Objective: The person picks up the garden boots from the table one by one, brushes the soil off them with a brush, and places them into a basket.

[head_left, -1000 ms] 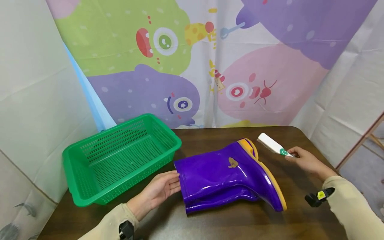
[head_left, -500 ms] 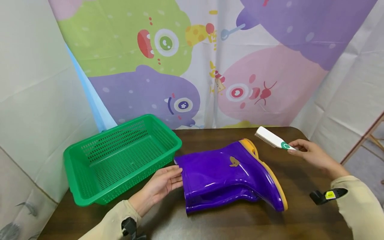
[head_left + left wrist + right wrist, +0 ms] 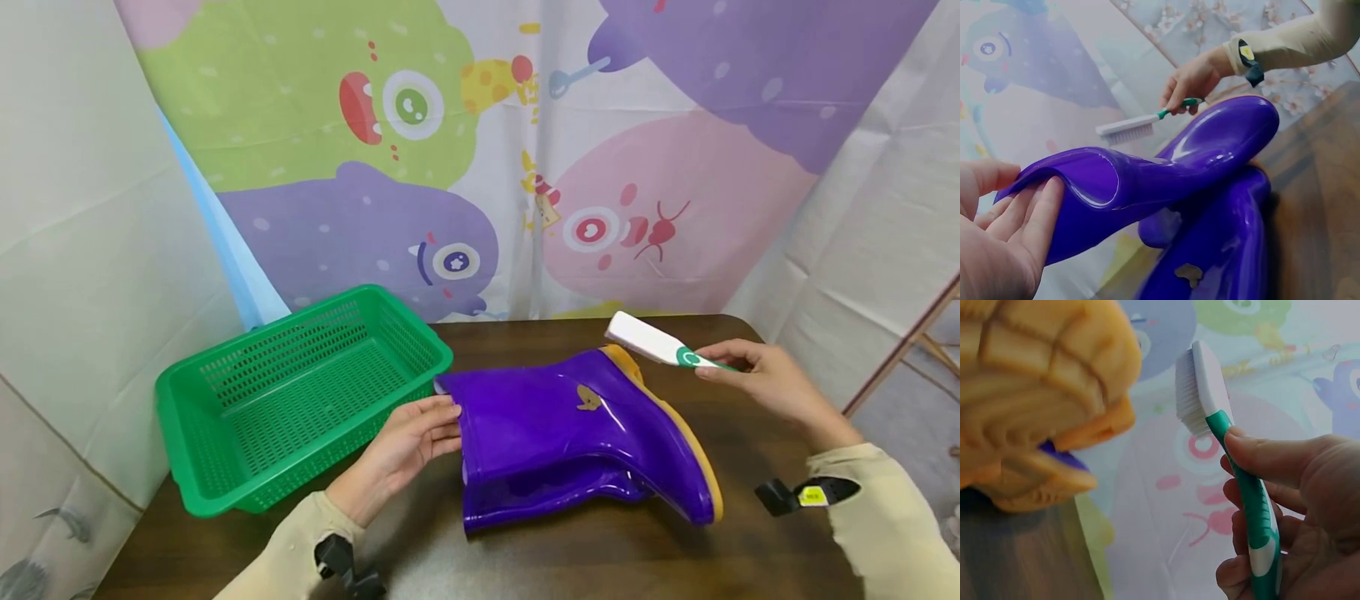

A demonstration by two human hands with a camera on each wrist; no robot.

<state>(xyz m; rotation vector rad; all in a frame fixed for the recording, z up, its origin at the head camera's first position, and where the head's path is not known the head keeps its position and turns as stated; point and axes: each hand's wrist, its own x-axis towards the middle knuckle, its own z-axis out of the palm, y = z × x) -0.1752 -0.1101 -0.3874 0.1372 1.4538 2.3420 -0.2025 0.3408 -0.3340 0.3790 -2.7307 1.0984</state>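
Observation:
Two purple rain boots with yellow soles lie on their sides, one partly over the other. My left hand pinches the top rim of the upper boot, thumb outside and fingers inside the opening. A brown patch marks its side. In the left wrist view the lower boot lies beneath, with a similar patch. My right hand grips the green-and-white handle of a scrub brush, held above the table near the boot's heel. Its white bristles face the yellow sole in the right wrist view, apart from it.
A green plastic basket with perforated sides stands left of the boots on the dark wooden table. A cartoon-printed curtain hangs behind the table, with pale fabric walls at both sides.
My right hand has moved the brush up, then left toward the boot's heel. My left hand has shifted slightly up and right, raising the upper boot's rim a little.

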